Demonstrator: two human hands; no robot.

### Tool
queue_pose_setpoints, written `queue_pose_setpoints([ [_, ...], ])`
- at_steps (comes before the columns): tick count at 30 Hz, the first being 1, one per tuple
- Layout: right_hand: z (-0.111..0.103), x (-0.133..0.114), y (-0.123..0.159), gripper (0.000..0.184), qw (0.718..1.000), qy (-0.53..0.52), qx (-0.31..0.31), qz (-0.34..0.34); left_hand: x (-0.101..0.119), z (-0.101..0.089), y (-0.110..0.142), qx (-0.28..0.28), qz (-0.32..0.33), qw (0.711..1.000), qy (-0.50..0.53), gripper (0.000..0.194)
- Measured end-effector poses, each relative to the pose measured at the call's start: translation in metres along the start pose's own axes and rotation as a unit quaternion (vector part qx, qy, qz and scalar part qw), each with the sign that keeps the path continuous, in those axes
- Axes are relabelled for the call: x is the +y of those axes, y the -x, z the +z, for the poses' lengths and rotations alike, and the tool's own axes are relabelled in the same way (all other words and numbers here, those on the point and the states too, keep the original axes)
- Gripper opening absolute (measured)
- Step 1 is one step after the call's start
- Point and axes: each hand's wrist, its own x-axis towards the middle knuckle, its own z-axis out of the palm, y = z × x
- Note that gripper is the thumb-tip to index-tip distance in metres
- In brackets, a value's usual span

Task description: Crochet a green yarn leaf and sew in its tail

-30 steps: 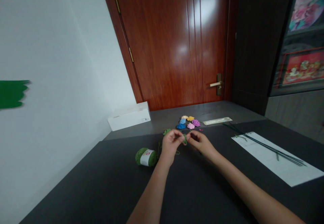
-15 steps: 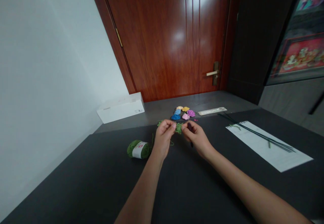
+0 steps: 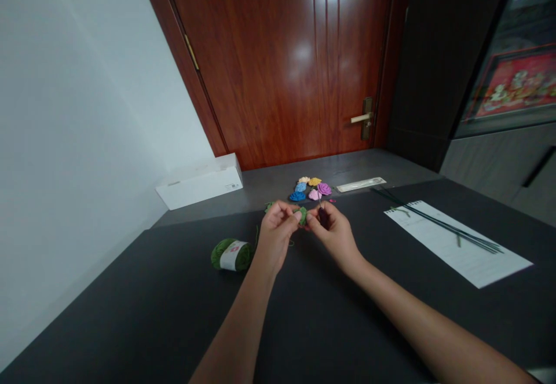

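Note:
A small green crocheted piece [image 3: 303,216] is pinched between the fingertips of my left hand [image 3: 278,227], and part of it shows past the far side of that hand. My right hand [image 3: 334,230] is closed around the dark handle of a crochet hook [image 3: 322,216], whose thin metal shaft points up and away. Thumb and finger of the right hand also touch the edge of the green piece. Left of my left forearm lies a ball of green yarn [image 3: 232,255] with a white paper band; a strand rises from it toward the hands.
Several crocheted flowers, among them a blue flower [image 3: 297,196] and a purple flower [image 3: 324,189], lie beyond my hands. A long white packet [image 3: 361,185] is behind them. Dark green stems [image 3: 452,227] rest across a paper sheet [image 3: 486,271] at right. A white box [image 3: 202,190] stands back left.
Both hands have come closer together, and less of the green piece shows between them. The whole view has shifted slightly.

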Motion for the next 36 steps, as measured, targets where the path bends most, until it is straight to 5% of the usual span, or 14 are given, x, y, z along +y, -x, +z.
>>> queue_pose_setpoints([
  [8, -0.004, -0.015, 0.002, 0.033, 0.997, -0.011, -0.076, -0.025, 0.012, -0.012, -0.004, -0.037, -0.017, 0.996, 0.080, 0.031],
  [15, -0.014, -0.027, 0.003, 0.021, 0.959, 0.182, -0.126, -0.175, 0.021, -0.014, 0.000, -0.053, -0.004, 0.993, 0.110, 0.032],
  [36, -0.014, -0.016, 0.004, 0.025, 0.959, 0.218, -0.110, -0.140, 0.021, -0.013, -0.002, -0.043, 0.073, 0.995, 0.054, 0.031],
])
